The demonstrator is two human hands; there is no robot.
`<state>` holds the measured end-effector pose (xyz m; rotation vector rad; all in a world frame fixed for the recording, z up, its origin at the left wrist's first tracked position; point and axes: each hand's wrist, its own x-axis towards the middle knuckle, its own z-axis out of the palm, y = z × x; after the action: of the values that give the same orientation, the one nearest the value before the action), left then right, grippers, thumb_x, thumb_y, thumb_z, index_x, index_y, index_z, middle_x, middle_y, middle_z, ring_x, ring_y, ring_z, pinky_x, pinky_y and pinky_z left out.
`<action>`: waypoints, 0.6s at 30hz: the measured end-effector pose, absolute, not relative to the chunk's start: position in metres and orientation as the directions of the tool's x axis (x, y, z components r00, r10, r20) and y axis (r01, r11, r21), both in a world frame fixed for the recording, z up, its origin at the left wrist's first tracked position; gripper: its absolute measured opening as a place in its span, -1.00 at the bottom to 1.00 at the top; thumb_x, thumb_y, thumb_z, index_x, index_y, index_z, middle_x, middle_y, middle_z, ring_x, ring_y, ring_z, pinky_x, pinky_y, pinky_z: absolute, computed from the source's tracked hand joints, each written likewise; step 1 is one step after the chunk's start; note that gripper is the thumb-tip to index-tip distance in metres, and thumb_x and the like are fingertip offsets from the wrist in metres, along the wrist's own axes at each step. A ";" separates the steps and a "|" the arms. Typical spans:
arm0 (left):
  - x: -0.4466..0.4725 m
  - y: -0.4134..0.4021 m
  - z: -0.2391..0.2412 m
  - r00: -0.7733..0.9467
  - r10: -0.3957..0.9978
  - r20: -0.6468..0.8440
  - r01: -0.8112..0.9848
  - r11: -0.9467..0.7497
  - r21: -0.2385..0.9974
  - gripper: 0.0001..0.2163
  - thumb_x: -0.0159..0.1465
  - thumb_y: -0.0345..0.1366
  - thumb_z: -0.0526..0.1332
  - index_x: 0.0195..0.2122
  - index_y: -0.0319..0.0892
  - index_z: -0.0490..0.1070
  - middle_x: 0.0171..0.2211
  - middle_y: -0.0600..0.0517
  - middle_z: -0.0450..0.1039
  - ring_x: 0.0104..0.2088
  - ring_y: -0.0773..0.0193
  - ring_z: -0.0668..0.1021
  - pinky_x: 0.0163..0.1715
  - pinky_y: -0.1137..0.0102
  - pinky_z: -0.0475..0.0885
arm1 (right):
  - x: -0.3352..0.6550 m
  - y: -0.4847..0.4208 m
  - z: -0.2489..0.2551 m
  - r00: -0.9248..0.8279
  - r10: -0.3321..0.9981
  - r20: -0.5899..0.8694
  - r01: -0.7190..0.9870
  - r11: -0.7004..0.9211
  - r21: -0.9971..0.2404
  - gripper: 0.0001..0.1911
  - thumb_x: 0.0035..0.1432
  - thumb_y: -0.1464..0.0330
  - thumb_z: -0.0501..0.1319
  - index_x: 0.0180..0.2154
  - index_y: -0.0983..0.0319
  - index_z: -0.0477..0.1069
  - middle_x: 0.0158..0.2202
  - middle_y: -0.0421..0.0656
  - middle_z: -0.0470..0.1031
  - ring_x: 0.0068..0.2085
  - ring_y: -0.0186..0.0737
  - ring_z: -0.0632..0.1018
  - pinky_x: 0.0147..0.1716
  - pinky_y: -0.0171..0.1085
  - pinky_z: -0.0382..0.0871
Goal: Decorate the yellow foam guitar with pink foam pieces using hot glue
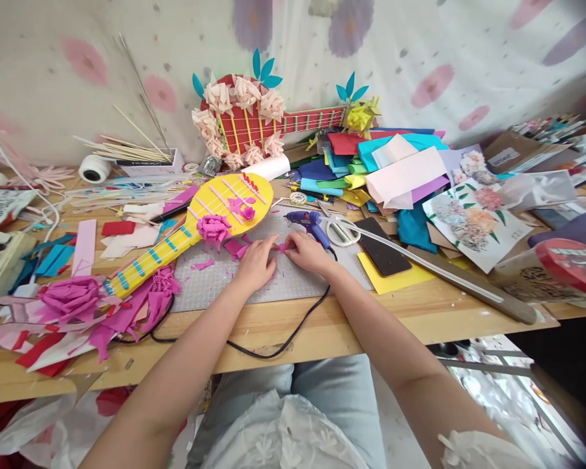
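Over the grey cutting mat (195, 286), my left hand (256, 264) and my right hand (306, 253) meet fingertip to fingertip. A small pink paper piece (281, 247) shows between them, with the fingers of both hands closed on it. Pink scraps (235, 248) lie beside my left hand. Just behind my right hand is a blue glue gun (305, 220). To the left rests a yellow paper instrument (234, 202) shaped like a lute, with blue frets, white strings and a pink paper flower (213, 229) on its body.
Scissors (342, 231), a black phone (383, 246) and a long grey bar (449, 273) lie to the right. A red paper guitar (254, 127) with pale roses stands behind. Coloured paper (410, 172) is piled nearby. The black cord (278, 352) loops along the table's front edge.
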<state>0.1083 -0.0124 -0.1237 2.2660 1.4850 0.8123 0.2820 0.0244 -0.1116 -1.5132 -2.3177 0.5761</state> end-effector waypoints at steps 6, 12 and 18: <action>0.107 -0.012 -0.124 0.268 0.917 0.296 0.736 -0.393 0.550 -0.53 0.16 -0.49 0.12 0.13 -0.20 0.25 -0.10 -0.07 0.51 -0.02 0.09 0.45 0.03 0.14 0.34 | 0.284 0.032 -0.118 -0.349 0.934 0.077 0.659 0.303 -0.689 -0.96 0.04 0.42 0.16 -0.39 0.21 0.29 -0.37 -0.19 0.41 -0.35 -0.26 0.43 -0.34 -0.27 0.28; 0.113 -0.013 -0.124 0.140 0.915 0.379 0.624 -0.379 0.683 -0.64 0.18 -0.39 0.19 0.03 -0.18 0.33 -0.11 -0.09 0.51 -0.08 0.15 0.50 -0.03 0.20 0.39 | 0.273 0.032 -0.117 -0.307 0.951 0.045 0.311 0.145 -0.939 -0.87 -0.06 0.37 0.20 -0.44 0.20 0.24 -0.49 -0.29 0.32 -0.48 -0.36 0.35 -0.46 -0.33 0.26; 0.118 -0.012 -0.124 -0.020 0.962 0.272 0.445 -0.235 0.864 -0.90 0.20 -0.33 0.17 -0.31 -0.19 0.45 -0.33 -0.03 0.52 -0.36 0.29 0.53 -0.32 0.38 0.43 | 0.263 0.029 -0.117 -0.357 0.934 0.032 0.208 0.113 -0.972 -0.84 -0.09 0.33 0.22 -0.43 0.19 0.24 -0.51 -0.30 0.30 -0.47 -0.35 0.36 -0.48 -0.34 0.25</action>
<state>0.1177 -0.0118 -0.1244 1.7136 1.4709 1.2203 0.2629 0.0287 -0.1170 -1.1267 -1.6818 1.2948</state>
